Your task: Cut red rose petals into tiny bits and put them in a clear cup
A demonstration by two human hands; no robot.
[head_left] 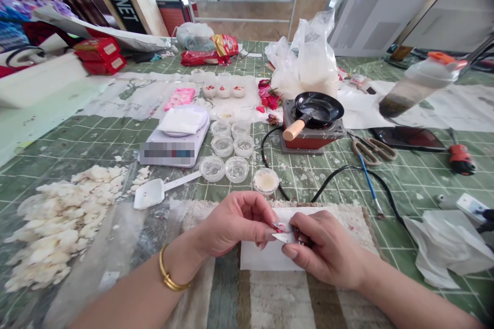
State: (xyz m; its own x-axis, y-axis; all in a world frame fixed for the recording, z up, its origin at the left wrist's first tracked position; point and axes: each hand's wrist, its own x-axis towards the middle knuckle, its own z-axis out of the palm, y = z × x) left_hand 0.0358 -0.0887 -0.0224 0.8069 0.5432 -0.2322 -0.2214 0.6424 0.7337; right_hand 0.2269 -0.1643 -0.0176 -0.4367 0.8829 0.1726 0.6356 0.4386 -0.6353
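My right hand (328,247) is closed around a small pair of scissors (284,238), whose pale metal blades point left, apart from each other. Between finger and thumb, my left hand (241,223) pinches a small red piece (278,230) at the blades; its kind is too small to tell. A gold bangle (165,272) circles the left wrist. Both hands are over a sheet of white paper (266,262) on a striped cloth mat (278,298). Just beyond the hands stands a small clear cup (266,181) with a cream-coloured filling.
Several clear cups (223,145) stand beside a scale (173,139) and a white scoop (150,194). White flakes (65,221) are heaped at left. A black pan (320,108) sits on a small stove (312,139), its cord running rightward. Larger scissors (372,151) and a brush (370,185) lie right.
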